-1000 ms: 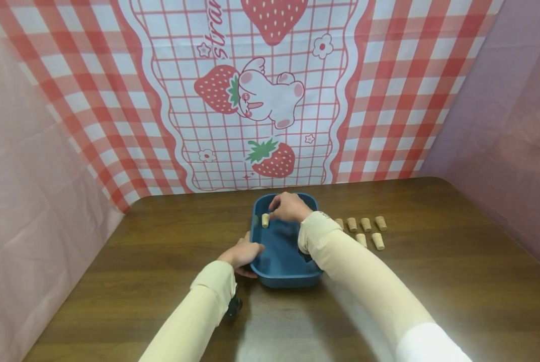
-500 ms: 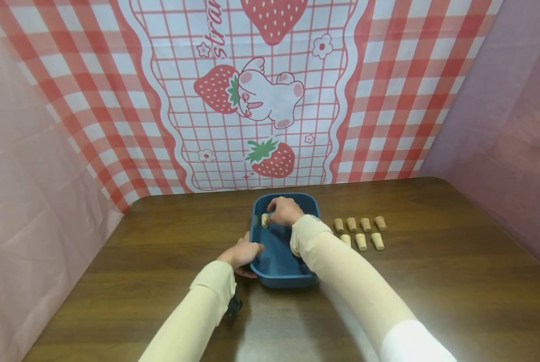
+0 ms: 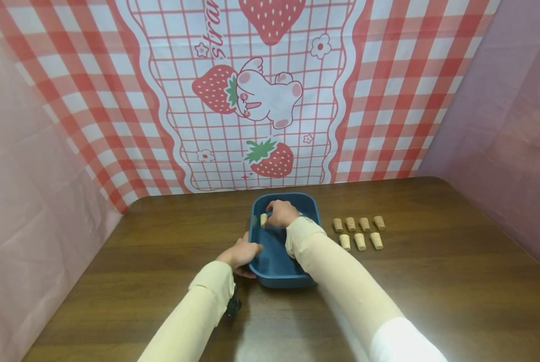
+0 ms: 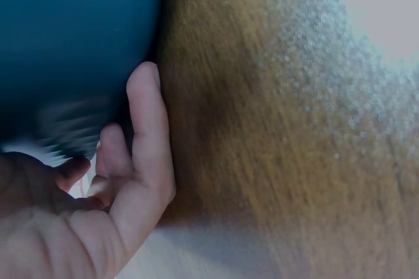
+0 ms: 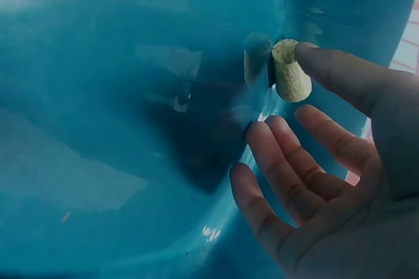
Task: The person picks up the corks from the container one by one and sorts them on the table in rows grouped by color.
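A deep blue tub [image 3: 281, 283] with rounded corners stands on the table. My left hand [image 3: 240, 254] holds its left wall, thumb over the rim; in the left wrist view, the fingers [image 4: 152, 135] lie along the outside. Inside, near the far left, a cork stopper [image 3: 263, 220] stands upright on the floor. My right hand [image 3: 282, 213] reaches into the tub beside this stopper. In the right wrist view, the thumb tip overlaps the cork stopper's [image 5: 292, 81] top edge, the index fingertip sits just below it, and the other fingers are spread; whether they touch it is unclear.
Several more cork stoppers [image 3: 360, 242] stand in two rows on the wooden table [image 3: 161, 251], right of the tub. A red and white checked cloth [image 3: 383, 100] hangs behind the table. Pink drapes [image 3: 39, 166] flank the left side.
My right hand has moved left and slightly down, to the cork stopper in the tub. Its arm has uncovered more of the stoppers on the table. The left hand stays on the tub.
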`<move>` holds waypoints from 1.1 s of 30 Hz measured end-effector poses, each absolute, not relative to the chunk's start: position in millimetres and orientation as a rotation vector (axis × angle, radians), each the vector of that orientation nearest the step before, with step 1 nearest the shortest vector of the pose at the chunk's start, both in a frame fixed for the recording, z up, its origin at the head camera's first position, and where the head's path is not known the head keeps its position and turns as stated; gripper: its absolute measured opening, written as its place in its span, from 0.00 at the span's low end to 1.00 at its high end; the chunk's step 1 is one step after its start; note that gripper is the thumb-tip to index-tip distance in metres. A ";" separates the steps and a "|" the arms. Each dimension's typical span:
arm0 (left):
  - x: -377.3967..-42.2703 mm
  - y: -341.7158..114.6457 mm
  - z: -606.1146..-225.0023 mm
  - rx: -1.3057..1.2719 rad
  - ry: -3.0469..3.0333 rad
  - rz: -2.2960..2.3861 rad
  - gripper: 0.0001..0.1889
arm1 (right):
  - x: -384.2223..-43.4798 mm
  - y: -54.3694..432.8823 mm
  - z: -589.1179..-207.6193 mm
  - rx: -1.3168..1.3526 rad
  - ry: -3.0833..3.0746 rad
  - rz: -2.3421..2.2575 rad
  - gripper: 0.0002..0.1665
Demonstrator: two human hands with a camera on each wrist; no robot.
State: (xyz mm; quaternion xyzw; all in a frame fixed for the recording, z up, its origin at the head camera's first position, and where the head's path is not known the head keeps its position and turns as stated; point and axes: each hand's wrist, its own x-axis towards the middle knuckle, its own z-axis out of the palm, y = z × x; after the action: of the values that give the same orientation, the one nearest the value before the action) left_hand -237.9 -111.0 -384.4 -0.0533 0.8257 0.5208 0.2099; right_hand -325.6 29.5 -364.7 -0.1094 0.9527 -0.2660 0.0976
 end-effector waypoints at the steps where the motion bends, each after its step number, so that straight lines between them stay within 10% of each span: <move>1: -237.8 -111.2 -384.4 -0.148 2.296 1.448 0.42 | -325.4 28.7 -364.9 -0.327 2.820 -0.780 0.31; 33: -238.2 -110.9 -386.2 -0.144 2.309 1.469 0.40 | -322.6 21.3 -359.6 -0.338 2.854 -0.682 0.23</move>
State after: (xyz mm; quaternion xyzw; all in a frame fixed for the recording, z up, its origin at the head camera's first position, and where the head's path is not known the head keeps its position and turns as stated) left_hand -238.2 -110.9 -386.2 -0.0515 0.8256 0.5254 0.1991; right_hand -322.6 21.3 -359.6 -0.1139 0.9619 -0.2300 0.0940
